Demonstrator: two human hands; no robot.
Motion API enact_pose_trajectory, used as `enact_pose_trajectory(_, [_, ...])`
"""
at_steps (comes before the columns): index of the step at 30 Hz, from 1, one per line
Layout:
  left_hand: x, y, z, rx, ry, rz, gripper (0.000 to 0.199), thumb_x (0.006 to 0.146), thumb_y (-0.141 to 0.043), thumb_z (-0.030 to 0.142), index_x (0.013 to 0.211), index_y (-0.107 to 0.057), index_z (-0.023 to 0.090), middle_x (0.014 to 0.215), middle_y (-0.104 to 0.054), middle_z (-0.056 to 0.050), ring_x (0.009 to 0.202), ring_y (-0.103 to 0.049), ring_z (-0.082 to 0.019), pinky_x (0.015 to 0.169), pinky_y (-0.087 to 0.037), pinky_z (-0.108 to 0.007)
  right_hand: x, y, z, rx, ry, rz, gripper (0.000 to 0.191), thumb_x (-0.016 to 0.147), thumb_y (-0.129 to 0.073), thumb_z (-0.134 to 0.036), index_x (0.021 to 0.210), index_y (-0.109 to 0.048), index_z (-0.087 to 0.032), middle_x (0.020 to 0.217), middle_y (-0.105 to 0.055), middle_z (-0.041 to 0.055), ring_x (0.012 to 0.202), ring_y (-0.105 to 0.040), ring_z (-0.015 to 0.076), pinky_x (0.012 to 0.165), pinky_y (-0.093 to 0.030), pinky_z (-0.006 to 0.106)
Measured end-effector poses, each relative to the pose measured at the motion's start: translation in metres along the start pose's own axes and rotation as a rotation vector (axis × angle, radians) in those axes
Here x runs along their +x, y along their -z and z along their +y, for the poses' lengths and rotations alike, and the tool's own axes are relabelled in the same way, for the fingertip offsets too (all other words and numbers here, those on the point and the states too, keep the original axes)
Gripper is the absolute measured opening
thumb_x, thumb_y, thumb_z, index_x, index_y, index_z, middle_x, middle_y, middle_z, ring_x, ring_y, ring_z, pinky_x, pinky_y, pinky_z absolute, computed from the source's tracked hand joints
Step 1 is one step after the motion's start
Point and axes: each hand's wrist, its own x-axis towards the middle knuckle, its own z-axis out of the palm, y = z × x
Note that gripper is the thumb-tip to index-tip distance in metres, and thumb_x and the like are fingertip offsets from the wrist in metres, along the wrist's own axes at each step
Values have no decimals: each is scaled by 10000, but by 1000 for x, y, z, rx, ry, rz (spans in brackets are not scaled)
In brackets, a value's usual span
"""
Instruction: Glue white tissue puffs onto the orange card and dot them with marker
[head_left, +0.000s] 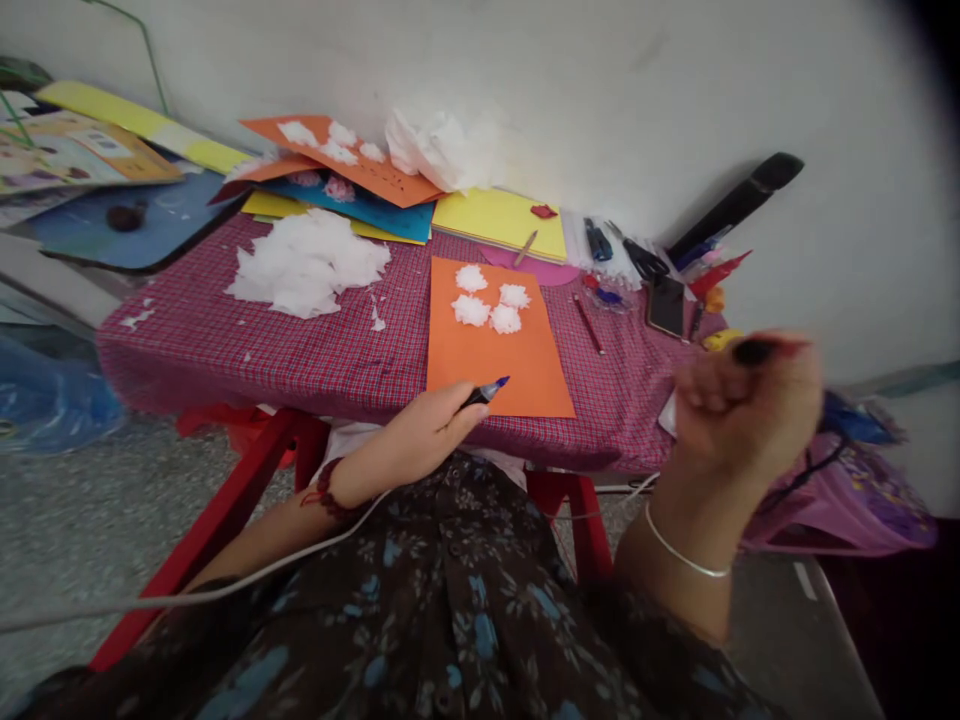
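Observation:
My left hand (431, 425) is closed round an uncapped marker (486, 391), black with a blue-purple tip. The tip points right, over the lower part of an orange sheet (499, 360). Four-petal-like white tissue puffs (472, 311) sit in a cluster on the sheet's upper half. Raised off the table at the right, my right hand (750, 405) is curled shut and blurred. A small black cap (754, 351) shows between its thumb and fingers.
White tissue pieces (304, 262) lie piled on the checked cloth (330, 355). Behind are an orange card (390, 180) and yellow paper (499, 222). A red pencil (589, 325), phone (665, 305) and scissors (641, 255) lie right. A white cable (300, 550) crosses my left forearm.

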Motion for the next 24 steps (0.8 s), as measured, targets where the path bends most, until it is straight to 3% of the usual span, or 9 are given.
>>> enact_pose_trajectory(1, [2,-1,2,-69,-18,-14,300,1021,-403,418,825,-460,197,774,-519,8,695,-469,-138,626,-339,-268,-7,-6,3,54,30,-8,301,777,-766,-504,790,-575,-272,482,-272,-103,388,-193,76,386,-177,250])
enact_pose_trajectory(3, [5,-5,7,-259,9,-83,307,1012,-414,437,831,-467,195,709,-461,29,605,-406,-109,547,-305,-244,-26,-26,12,93,-113,-122,266,788,-781,-471,823,-616,-264,500,-356,-91,405,-291,74,401,-230,230])
enact_pose_trajectory(6, [6,-13,7,-635,130,-229,300,1005,-422,456,916,-509,183,636,-398,61,483,-317,-73,453,-245,-218,-47,-54,26,124,-285,-235,303,779,-796,-493,839,-617,-257,488,-370,-91,406,-323,73,413,-266,228])
enact_pose_trajectory(10, [3,-19,-3,-939,204,-348,296,996,-461,460,927,-519,178,619,-383,74,438,-273,-50,422,-243,-194,-58,-65,35,148,-354,-342,308,817,-763,-509,869,-612,-245,491,-397,-95,398,-337,72,424,-267,233])
enact_pose_trajectory(17, [1,-18,-4,-646,184,-312,333,999,-465,483,953,-547,164,631,-417,67,480,-333,-59,460,-249,-201,-63,-61,42,35,-444,-524,314,859,-718,-525,902,-618,-231,514,-386,-89,420,-313,78,416,-234,237])
enact_pose_trajectory(24, [2,-17,-1,-405,91,-246,298,988,-425,435,873,-529,181,623,-422,58,542,-377,-93,510,-312,-222,-62,-64,40,-123,-431,-675,353,879,-684,-554,881,-620,-207,569,-431,-74,463,-328,71,436,-252,227])
